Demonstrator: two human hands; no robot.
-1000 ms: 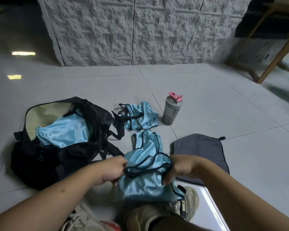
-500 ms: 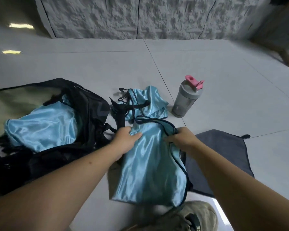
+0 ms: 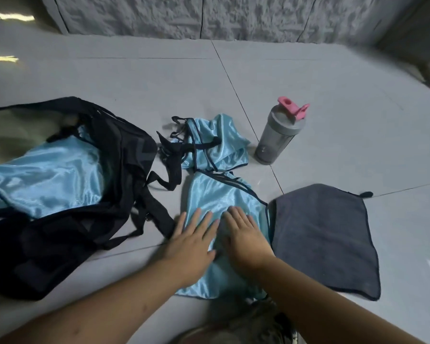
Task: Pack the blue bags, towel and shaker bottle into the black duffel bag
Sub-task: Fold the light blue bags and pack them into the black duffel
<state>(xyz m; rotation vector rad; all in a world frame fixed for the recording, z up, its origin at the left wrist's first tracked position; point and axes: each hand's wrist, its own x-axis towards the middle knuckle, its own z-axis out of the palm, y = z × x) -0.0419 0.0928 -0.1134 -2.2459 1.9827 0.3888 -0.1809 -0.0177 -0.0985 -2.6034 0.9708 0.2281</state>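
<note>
Hands, left hand (image 3: 193, 240) and right hand (image 3: 246, 235), lie flat with straight fingers, gripping nothing, side by side on the shiny light-blue satin drawstring bag (image 3: 221, 197), spread smooth on the tiled floor (image 3: 333, 108).

The duffel bag (image 3: 90, 214) is black with a pale beige lining. The three drawstring bags are glossy light blue with dark trim: one inside the duffel (image 3: 47, 180), one flat (image 3: 221, 194), one crumpled (image 3: 216, 142). The towel (image 3: 323, 239) is dark grey. The shaker bottle (image 3: 276, 140) is translucent grey with a pink lid. The floor (image 3: 333, 83) is light grey tile.
</note>
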